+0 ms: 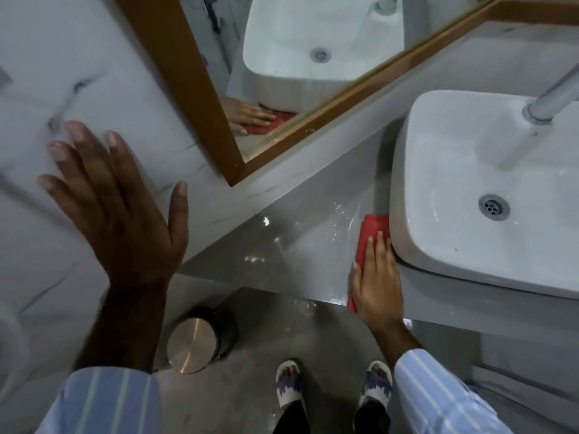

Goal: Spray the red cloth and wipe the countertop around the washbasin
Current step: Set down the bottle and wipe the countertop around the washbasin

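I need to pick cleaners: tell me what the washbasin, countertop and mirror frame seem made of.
Washbasin: likely glazed ceramic, glossy white with soft highlights. Countertop: polished stone or a look-alike, grey, mirror-like reflections and wet streaks. Mirror frame: looks like brown wood or wood-finish, matte; cannot tell which.

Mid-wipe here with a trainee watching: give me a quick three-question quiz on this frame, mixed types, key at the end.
1. True or false: the right hand presses the red cloth flat on the countertop.
2. The cloth lies against which side of the washbasin: A) mirror side B) the side towards the wall C) inside the bowl?
3. What does the left hand hold?

Key: 1 true; 2 B; 3 nothing, it is spread open against the wall.
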